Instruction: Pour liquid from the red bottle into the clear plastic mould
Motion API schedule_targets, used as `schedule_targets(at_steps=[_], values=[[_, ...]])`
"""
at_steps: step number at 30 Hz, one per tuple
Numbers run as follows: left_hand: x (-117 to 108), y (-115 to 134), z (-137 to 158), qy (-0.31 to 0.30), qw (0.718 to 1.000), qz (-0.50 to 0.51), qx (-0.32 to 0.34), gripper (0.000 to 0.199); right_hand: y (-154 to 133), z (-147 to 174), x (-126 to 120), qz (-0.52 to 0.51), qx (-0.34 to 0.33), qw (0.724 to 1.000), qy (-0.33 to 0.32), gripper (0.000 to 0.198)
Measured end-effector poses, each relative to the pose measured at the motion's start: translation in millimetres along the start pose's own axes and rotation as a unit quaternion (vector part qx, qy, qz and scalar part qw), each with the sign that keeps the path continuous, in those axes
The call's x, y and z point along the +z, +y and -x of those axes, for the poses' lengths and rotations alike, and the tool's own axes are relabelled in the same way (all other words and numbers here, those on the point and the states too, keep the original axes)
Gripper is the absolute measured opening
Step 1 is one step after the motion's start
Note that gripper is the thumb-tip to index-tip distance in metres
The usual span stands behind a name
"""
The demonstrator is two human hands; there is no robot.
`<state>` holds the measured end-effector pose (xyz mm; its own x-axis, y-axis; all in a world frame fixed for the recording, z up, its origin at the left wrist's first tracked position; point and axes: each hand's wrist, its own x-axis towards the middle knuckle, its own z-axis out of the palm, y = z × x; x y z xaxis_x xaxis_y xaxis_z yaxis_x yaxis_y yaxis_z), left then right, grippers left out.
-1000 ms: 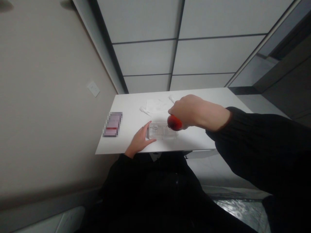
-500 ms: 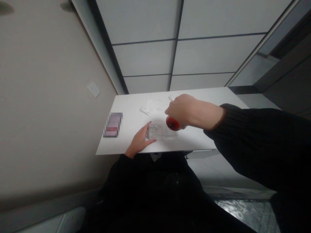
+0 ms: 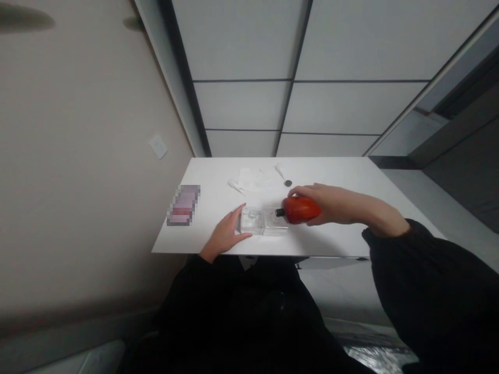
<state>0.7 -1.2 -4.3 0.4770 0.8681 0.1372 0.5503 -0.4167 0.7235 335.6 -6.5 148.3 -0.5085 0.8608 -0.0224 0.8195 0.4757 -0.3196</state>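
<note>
Swung sideways, the red bottle, likely slick, suits the right hand clasping its belly, left hand spanning the clear case.

Red bottle, right hand: turned side-on, black neck now visible left of grip. Dark disc: newly visible, beyond grip.

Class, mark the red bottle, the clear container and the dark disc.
Red bottle (image 3: pixel 301 209): head view, middle of its body.
Clear container (image 3: pixel 263 224): head view, its middle divider.
Dark disc (image 3: pixel 288 183): head view, its centre.
</note>
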Motion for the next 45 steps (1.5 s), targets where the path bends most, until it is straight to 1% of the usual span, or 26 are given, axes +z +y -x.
schedule_targets(at_steps=[2, 3, 5, 7, 10, 14, 16, 19, 22, 28, 31, 36, 38, 42, 45], values=[[0, 0, 0, 0.002, 1.0, 0.0, -0.001, 0.093, 6, 7, 1, -0.057, 0.022, 0.998, -0.019, 0.06], [0, 0, 0, 0.002, 1.0, 0.001, -0.001, 0.093, 10, 10, 3, -0.089, 0.034, 0.995, -0.016, 0.065], [-1, 1, 1, 0.003, 1.0, 0.001, -0.002, 0.092, 19, 12, 9, -0.135, 0.052, 0.989, 0.021, 0.072], [-1, 3, 1, 0.004, 1.0, 0.006, -0.003, 0.092, 27, 9, 18, -0.156, 0.05, 0.984, 0.076, 0.073], [-2, 5, 2, 0.01, 1.0, 0.02, -0.009, 0.09, 33, -7, 32, -0.141, 0.02, 0.979, 0.147, 0.068], [-3, 6, 2, 0.016, 0.999, 0.025, -0.022, 0.084, 28, -41, 44, -0.06, -0.062, 0.978, 0.191, 0.063], [-3, 7, 2, 0.021, 0.999, 0.027, -0.033, 0.08, 21, -56, 46, -0.026, -0.113, 0.975, 0.191, 0.063], [-3, 8, 1, 0.026, 0.998, 0.03, -0.042, 0.074, 10, -72, 49, -0.007, -0.186, 0.966, 0.18, 0.063], [-3, 9, 1, 0.026, 0.998, 0.036, -0.045, 0.073, 2, -79, 52, 0.009, -0.228, 0.956, 0.183, 0.061], [-1, 9, 1, 0.04, 0.996, 0.043, -0.068, 0.08, -6, -80, 57, 0.065, -0.237, 0.954, 0.172, 0.056], [0, 9, 2, 0.044, 0.995, 0.046, -0.074, 0.079, -5, -81, 58, 0.085, -0.244, 0.951, 0.168, 0.054], [-1, 9, 2, 0.035, 0.996, 0.048, -0.067, 0.083, -5, -82, 60, 0.114, -0.262, 0.943, 0.169, 0.063], [-2, 10, 1, 0.03, 0.996, 0.048, -0.065, 0.083, -7, -81, 59, 0.131, -0.272, 0.938, 0.168, 0.064], [-4, 11, 1, 0.025, 0.997, 0.042, -0.064, 0.079, -13, -78, 53, 0.158, -0.289, 0.929, 0.17, 0.058], [-4, 12, 0, 0.025, 0.997, 0.039, -0.063, 0.078, -16, -76, 49, 0.167, -0.293, 0.926, 0.169, 0.062]])
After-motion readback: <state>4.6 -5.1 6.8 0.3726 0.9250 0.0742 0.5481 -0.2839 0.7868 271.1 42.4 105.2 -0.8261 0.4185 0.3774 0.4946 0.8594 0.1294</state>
